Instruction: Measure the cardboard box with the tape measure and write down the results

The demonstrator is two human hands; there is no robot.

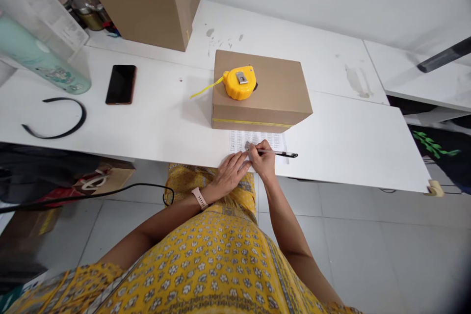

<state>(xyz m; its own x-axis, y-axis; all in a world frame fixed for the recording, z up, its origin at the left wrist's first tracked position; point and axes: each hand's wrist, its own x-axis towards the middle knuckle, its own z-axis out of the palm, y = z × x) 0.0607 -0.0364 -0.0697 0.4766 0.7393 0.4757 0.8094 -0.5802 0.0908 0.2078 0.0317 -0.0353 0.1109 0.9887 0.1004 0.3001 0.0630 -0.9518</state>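
My right hand (263,161) grips a pen (281,153), its tip down on a printed sheet of paper (235,140) at the table's front edge. Beside it, my left hand (231,172) lies flat with fingers stretched out, resting on the lower left of the sheet. A closed cardboard box (263,83) stands just beyond the paper and covers its far part. On top of the box sits a yellow tape measure (240,83), a short length of its blade sticking out to the left.
The white table (349,142) runs along a wall. Leftward lie a phone (121,84), a black headband (79,120) and a mint-green bottle (47,61). A larger cardboard box (147,7) stands at the back left. A black cable (110,192) hangs before the table's left side.
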